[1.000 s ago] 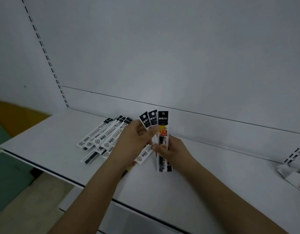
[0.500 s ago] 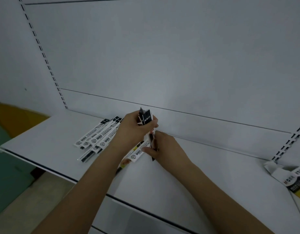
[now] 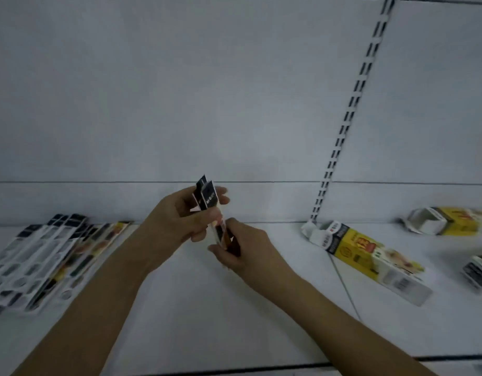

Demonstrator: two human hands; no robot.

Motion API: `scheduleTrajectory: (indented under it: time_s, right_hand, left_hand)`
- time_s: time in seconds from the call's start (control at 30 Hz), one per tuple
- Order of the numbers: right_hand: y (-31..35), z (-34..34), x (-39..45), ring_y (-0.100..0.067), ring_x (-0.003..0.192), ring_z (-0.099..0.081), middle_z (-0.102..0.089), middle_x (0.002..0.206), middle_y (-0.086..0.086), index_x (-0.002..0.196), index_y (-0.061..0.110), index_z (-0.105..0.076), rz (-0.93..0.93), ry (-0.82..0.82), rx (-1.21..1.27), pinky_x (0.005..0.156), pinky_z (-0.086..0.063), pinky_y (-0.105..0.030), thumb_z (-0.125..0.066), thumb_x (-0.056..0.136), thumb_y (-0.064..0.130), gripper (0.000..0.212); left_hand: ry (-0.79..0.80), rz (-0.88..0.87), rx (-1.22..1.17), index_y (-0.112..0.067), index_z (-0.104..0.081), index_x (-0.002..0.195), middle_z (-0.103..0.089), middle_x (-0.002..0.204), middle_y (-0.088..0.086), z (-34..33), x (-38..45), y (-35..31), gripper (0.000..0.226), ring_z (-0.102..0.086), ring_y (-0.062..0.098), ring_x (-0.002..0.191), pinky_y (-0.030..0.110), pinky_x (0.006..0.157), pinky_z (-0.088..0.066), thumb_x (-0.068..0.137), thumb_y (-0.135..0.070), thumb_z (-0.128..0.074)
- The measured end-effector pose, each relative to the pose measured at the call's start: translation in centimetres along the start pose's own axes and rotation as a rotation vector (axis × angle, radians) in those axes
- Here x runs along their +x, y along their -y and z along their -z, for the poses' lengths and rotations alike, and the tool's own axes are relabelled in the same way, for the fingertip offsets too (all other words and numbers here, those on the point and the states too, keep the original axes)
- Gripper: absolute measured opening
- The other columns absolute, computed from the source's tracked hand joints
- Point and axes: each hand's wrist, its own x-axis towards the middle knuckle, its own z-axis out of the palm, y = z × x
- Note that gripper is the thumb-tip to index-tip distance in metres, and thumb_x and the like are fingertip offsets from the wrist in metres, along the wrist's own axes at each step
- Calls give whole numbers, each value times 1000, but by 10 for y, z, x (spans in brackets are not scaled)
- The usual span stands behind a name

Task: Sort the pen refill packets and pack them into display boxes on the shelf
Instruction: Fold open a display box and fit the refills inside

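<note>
1. Since a second ago the fanned-out handful has been squared up into one tight bundle of refill packets (image 3: 209,210), and the view has swung right, so the boxes now show.
2. Left hand (image 3: 180,221) grips the bundle's upper part; right hand (image 3: 241,252) pinches its lower end. Bundle stands nearly upright above the shelf (image 3: 196,308), dead centre.
3. At 9 o'clock, a loose pile of packets (image 3: 44,261) lies flat, so plenty is left to sort, I'd say.
4. At 3 o'clock, an open yellow display box (image 3: 367,256) lies on its side; another box (image 3: 438,221) sits at 2 o'clock. Can't tell what's inside, so packing looks barely started.
</note>
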Motion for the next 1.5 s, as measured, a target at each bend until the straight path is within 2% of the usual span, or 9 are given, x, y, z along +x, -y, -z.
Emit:
scheduleTrajectory:
  time_s: [0.1, 0.3, 0.5, 0.73, 0.9, 1.0, 1.1, 1.3, 1.5]
  right_hand:
    - [-34, 47, -29, -13, 62, -58, -62, 71, -3, 83, 17, -44, -125, -186, -66, 61, -49, -34, -61, 92, 40, 30]
    - [-86, 148, -80, -7, 59, -58, -60, 60, 2, 82, 15, -50, -376, -709, -141, 51, -40, -15, -63, 93, 31, 23]
    - [-126, 163, -108, -2, 61, -63, -70, 76, 3, 91, 19, -58, -624, -771, -30, 57, -52, -22, -60, 94, 37, 19]
    - [-123, 167, -107, -19, 56, -67, -72, 71, -6, 98, 10, -67, -702, -739, 353, 57, -56, -33, -58, 95, 35, 27]
    - [-91, 190, -97, -22, 65, -60, -72, 99, -14, 105, -1, -64, -449, -795, 629, 60, -52, -29, -50, 100, 18, 25]
    - [-55, 208, -91, -22, 69, -62, -71, 90, -6, 98, 13, -67, -223, -786, 664, 62, -53, -30, -48, 98, 15, 19]
    - [-22, 216, -89, -23, 76, -66, -72, 92, -4, 95, 29, -71, -83, -697, 577, 69, -54, -34, -51, 91, 27, 21]
    - [8, 191, -75, -2, 73, -70, -74, 82, 13, 83, 21, -67, -42, -762, 287, 60, -52, -10, -57, 82, 30, 13]
    - [9, 157, -55, -2, 75, -72, -74, 81, 11, 84, 18, -68, -42, -773, 384, 61, -54, -11, -70, 84, 11, 8]
  left_hand:
    - [26, 62, 10, -25, -62, 120, -70, 102, -5, -41, 28, 19, 39, -56, 14, 63, 26, 50, -42, 85, -36, -73]
    - [236, -53, 560, -32, -56, 119, -59, 118, -14, -127, 68, 71, 34, -66, 9, 62, 14, 57, -47, 88, -35, -70]
    - [258, 110, 569, -26, -62, 96, -66, 84, -10, -184, 92, 92, 15, -65, 8, 49, 20, 48, -47, 92, -40, -61]
    - [202, 112, 440, -9, -71, 89, -70, 79, 8, -178, 107, 81, 16, -63, 4, 54, 18, 50, -50, 91, -25, -69]
    - [138, -312, 528, -21, -67, 83, -62, 95, -9, -163, 105, 15, 8, -64, 6, 80, 21, 67, -56, 89, -24, -70]
    - [137, -637, 847, -27, -67, 88, -53, 116, -21, -154, 91, -28, 5, -62, 1, 81, 14, 64, -51, 90, -32, -67]
    - [93, -860, 1086, -23, -66, 88, -54, 125, -14, -147, 82, -34, 6, -61, 2, 80, 27, 57, -55, 86, -26, -71]
    - [75, -852, 1110, -22, -64, 91, -58, 122, -8, -137, 69, -11, 13, -65, 13, 79, 32, 48, -54, 83, -26, -74]
    - [-29, -774, 1048, -18, -69, 109, -58, 123, -8, -137, 54, -1, 32, -65, 8, 67, 15, 50, -49, 79, -24, -74]
